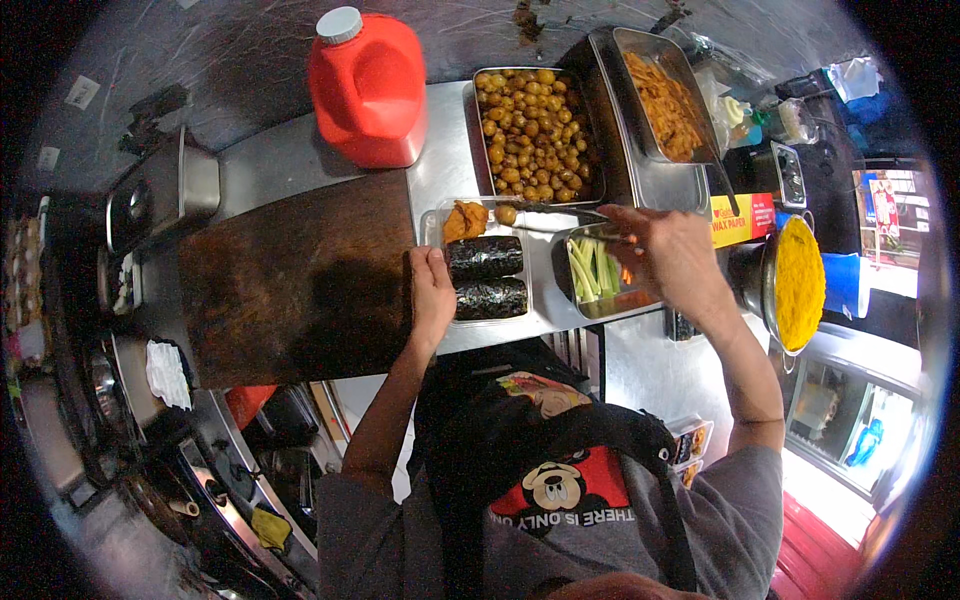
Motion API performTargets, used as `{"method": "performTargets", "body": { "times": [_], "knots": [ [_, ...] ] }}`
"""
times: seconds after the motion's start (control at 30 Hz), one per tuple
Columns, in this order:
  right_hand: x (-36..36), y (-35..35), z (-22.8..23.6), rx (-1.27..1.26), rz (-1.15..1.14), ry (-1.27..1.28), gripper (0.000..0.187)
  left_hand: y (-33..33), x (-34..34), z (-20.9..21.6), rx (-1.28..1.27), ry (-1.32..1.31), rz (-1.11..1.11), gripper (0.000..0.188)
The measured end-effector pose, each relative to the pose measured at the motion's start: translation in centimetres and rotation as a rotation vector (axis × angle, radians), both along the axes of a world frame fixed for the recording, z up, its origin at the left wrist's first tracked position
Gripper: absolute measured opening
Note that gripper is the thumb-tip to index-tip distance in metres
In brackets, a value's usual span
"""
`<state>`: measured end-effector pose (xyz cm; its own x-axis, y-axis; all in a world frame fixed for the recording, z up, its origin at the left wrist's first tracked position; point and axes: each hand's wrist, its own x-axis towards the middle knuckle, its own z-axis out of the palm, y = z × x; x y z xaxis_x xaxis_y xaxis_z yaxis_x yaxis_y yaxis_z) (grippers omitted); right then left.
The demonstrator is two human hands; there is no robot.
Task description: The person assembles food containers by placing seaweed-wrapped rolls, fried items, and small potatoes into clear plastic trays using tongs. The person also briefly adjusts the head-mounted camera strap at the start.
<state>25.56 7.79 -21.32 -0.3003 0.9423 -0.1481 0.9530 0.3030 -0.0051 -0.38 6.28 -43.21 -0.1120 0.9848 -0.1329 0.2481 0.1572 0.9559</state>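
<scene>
My right hand is closed round metal tongs, whose tips point left and pinch one small brown braised potato. That potato hangs over the far right corner of a clear plastic container. Two dark seaweed-wrapped rolls lie side by side in the container, with a heap of orange-brown food slices at its far left. My left hand grips the container's left edge, fingers along the rim. Beneath my right hand sits a metal tray of green vegetable sticks, partly hidden.
A deep pan of braised potatoes stands behind the container, beside a tray of orange slices. At left are a dark cutting board and a red jug. A wax paper box and a bowl of yellow food are at right.
</scene>
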Motion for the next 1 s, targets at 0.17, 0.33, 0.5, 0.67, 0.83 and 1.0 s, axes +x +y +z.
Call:
{"method": "performTargets", "body": {
  "times": [0.17, 0.33, 0.5, 0.67, 0.83, 1.0],
  "knots": [
    [-0.2, -1.2, 0.8, 0.034, -0.024, 0.113, 0.037, 0.0, -0.1, 0.5, 0.053, 0.009, -0.02, 0.025],
    [-0.5, -1.3, -0.1, -0.058, -0.049, 0.056, 0.037, 0.0, -0.1, 0.9, -0.019, -0.06, -0.03, 0.025],
    [0.3, 0.2, 0.0, 0.088, -0.159, 0.06, 0.039, -0.2, -0.5, 0.0, 0.031, 0.021, -0.019, 0.025],
    [1.8, 2.2, -4.9, 0.129, -0.114, -0.145, 0.032, -0.4, -0.9, 0.6, 0.017, 0.013, -0.018, 0.024],
    [1.0, 4.3, -7.8, 0.017, -0.152, -0.155, 0.038, -0.4, -1.2, -0.7, 0.016, 0.038, 0.005, 0.026],
    [1.3, 2.9, -3.9, 0.057, -0.121, -0.06, 0.033, -0.1, -1.5, -0.9, -0.056, 0.048, 0.015, 0.028]
  ]
}}
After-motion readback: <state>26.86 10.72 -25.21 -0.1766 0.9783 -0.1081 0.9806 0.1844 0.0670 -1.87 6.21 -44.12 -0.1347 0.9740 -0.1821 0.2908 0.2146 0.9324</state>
